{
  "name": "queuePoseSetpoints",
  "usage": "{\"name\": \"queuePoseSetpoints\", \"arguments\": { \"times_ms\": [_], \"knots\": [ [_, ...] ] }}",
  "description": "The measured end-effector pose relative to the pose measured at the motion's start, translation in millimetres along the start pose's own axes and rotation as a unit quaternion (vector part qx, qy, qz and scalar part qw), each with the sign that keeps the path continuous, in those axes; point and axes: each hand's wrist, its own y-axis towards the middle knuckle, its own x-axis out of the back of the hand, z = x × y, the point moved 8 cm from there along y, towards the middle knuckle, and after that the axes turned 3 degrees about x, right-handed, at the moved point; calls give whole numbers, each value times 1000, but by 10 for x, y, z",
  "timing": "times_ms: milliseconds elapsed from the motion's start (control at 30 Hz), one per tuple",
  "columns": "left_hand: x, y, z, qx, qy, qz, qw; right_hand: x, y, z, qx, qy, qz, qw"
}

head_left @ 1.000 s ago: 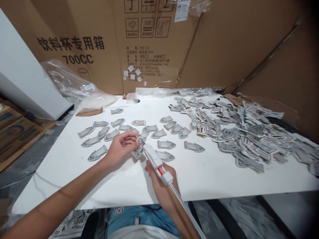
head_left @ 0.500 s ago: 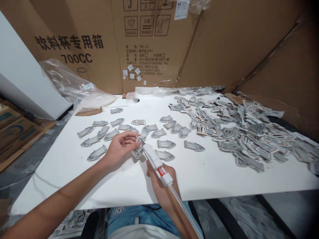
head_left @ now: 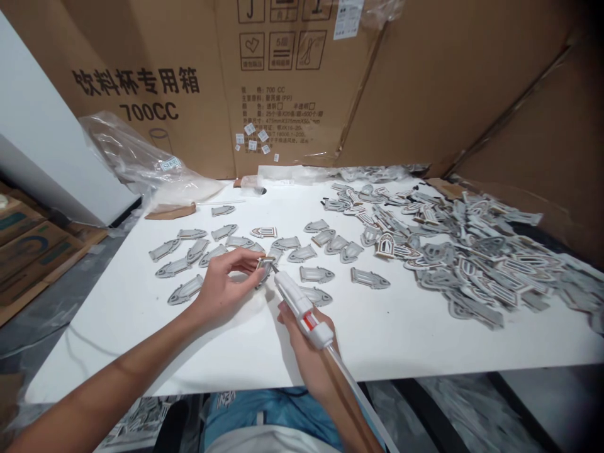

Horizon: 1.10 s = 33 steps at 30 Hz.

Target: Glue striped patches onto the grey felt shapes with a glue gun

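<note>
My left hand point(head_left: 231, 283) pinches a small grey arch-shaped piece point(head_left: 265, 269) between thumb and fingers, tilted just above the white table point(head_left: 406, 333). My right hand point(head_left: 306, 333) is wrapped round a white glue gun point(head_left: 297, 302) with a red part on its body and a long pale stick running out of its back end. The gun's dark tip is at the right edge of the held piece; whether they touch cannot be made out. Similar grey pieces lie around, one point(head_left: 316, 274) right of the gun and one point(head_left: 185, 290) left of my left hand.
A large heap of grey and white pieces point(head_left: 495, 270) covers the table's right side. Cardboard point(head_left: 292, 82) stands behind the table, with small white stickers on it. A clear plastic bag point(head_left: 174, 182) lies at the back left, beside a brown scrap point(head_left: 170, 212).
The piece in my left hand has been tilted, so more of its edge shows. The gun's tip has drawn slightly right and is more visible. The whole view has shifted a little.
</note>
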Motion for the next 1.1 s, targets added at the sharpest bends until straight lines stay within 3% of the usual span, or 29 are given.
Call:
{"name": "queuePoseSetpoints", "arguments": {
  "times_ms": [167,333,500,600,767,867,1100],
  "knots": [
    [37,10,-12,-20,34,-2,999,-65,48,-21,17,3,65,998],
    [59,90,164,69,-39,-4,997,-93,41,-16,13,29,90,995],
    [54,98,255,147,-93,-19,985,19,-59,-200,-72,117,5,991],
    [69,119,284,168,-93,-21,981,90,-89,-236,-62,150,-54,985],
    [95,442,305,158,-34,-34,986,72,-85,-252,-81,171,-70,979],
    [-72,832,298,131,33,-18,991,65,-89,-259,-96,173,-73,977],
    [-798,1681,548,97,94,2,991,133,-133,-277,-110,165,-107,974]
  ]
}}
